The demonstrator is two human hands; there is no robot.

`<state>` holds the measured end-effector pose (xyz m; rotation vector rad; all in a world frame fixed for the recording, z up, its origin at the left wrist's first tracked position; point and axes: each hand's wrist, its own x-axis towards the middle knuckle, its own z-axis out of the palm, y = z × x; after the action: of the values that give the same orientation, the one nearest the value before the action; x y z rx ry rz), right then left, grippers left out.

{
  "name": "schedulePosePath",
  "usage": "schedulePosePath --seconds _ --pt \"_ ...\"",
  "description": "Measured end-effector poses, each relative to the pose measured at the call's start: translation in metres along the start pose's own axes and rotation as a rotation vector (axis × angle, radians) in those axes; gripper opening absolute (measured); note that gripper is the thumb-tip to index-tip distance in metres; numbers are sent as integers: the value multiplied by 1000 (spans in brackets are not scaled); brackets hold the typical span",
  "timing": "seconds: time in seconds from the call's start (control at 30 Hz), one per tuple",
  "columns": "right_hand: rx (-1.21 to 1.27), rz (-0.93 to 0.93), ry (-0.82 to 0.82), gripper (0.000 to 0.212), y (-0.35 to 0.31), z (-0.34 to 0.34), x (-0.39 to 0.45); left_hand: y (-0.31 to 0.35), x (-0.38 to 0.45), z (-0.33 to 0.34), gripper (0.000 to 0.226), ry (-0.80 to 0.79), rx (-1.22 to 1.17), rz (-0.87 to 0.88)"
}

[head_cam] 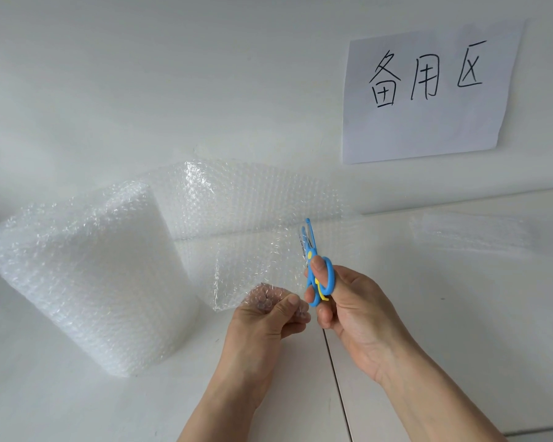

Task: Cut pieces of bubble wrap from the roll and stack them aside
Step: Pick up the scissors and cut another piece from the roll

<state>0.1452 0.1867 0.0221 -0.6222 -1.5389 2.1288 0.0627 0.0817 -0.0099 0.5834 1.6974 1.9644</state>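
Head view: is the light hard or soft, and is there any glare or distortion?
Head view: soft, even light, faint shadows only; small glints on the roll; the clear sheet nearly vanishes against the white table; wide-angle bending tilts the sign.

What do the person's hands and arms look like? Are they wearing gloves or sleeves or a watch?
No gloves: both the left hand and the right hand are bare. No sleeves show either; both forearms are uncovered down to the bottom edge of the picture. No watch, bracelet or ring is visible on the parts that show. The fingernails are short and plain, with no polish showing.
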Motion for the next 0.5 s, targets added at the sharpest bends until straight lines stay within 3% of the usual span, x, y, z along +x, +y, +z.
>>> schedulePosePath --seconds 0.5 --pt "35 10 14 47 -3 -6 9 2 -3 2 19 8 -1 -35"
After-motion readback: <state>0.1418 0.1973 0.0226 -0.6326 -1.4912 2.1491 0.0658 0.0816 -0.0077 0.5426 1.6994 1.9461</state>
